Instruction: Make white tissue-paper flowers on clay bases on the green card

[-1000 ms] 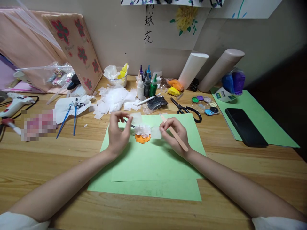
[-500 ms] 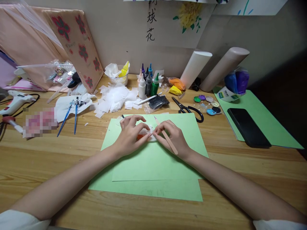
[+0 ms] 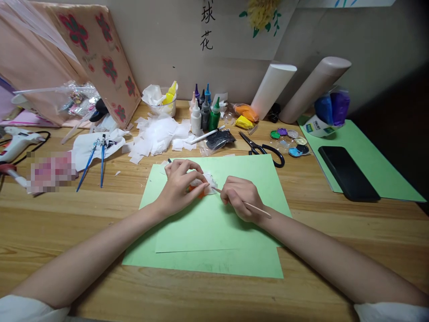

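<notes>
Over the green paper sheets [image 3: 214,230], my left hand [image 3: 179,185] curls its fingers around a small orange piece [image 3: 202,192] with white tissue-like paper [image 3: 211,180] on it. Much of that piece is hidden under the fingers, so its shape does not show. My right hand [image 3: 241,197] is closed round a thin pale wooden stick [image 3: 258,209]. The stick's narrow tip points left and reaches the edge of the white paper, while its flat rounded end lies out over the wrist.
Torn white paper [image 3: 159,134], paint bottles [image 3: 205,116], a black clay packet [image 3: 219,141] and black-handled scissors [image 3: 264,150] lie behind the sheets. Paintbrushes [image 3: 102,165] and a glue gun [image 3: 16,143] are left; a phone [image 3: 346,172] lies right.
My right hand has drawn slightly right, off the white paper. The stick, earlier lying across the fingers, now has its tip at the paper. My left hand stays at the orange piece.
</notes>
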Demonstrator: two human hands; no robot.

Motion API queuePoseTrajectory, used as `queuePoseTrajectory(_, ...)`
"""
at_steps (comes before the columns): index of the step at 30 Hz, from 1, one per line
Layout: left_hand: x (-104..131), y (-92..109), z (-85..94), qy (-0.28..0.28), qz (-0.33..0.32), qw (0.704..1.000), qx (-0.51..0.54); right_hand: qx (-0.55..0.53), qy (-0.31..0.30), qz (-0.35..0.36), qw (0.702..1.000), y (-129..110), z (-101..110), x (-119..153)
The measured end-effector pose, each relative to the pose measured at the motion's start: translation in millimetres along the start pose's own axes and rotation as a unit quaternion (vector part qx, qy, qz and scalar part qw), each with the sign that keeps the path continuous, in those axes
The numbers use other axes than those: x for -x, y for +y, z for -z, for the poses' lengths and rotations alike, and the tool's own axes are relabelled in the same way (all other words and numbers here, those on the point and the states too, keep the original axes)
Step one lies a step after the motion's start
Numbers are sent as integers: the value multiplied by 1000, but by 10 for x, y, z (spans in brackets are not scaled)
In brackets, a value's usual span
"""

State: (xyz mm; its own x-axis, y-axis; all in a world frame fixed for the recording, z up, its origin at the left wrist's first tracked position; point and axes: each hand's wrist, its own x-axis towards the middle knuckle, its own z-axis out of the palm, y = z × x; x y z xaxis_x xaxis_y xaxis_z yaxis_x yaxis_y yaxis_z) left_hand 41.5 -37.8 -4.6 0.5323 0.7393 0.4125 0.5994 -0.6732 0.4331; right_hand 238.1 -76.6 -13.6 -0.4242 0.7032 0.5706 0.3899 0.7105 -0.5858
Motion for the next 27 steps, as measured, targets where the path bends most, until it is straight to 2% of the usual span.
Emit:
queuePoseTrajectory(10,-30,-40,7,45,91,992,73,-2,-24,-58,998,45,-17,-34)
queuePoseTrajectory(15,-47,-49,10,51,146,985,78,-38,-29,-121,992,41,-46,-68)
queuePoseTrajectory(21,-54,-59,4,46,163,982,87,-145,-5,-266,953,49,-67,-71)
queuePoseTrajectory(24,-55,-62,5,49,171,980,90,-177,30,-280,943,29,-49,-55)
queuePoseTrajectory(27,-61,-68,11,50,184,977,98,-170,47,-268,947,18,-32,-41)
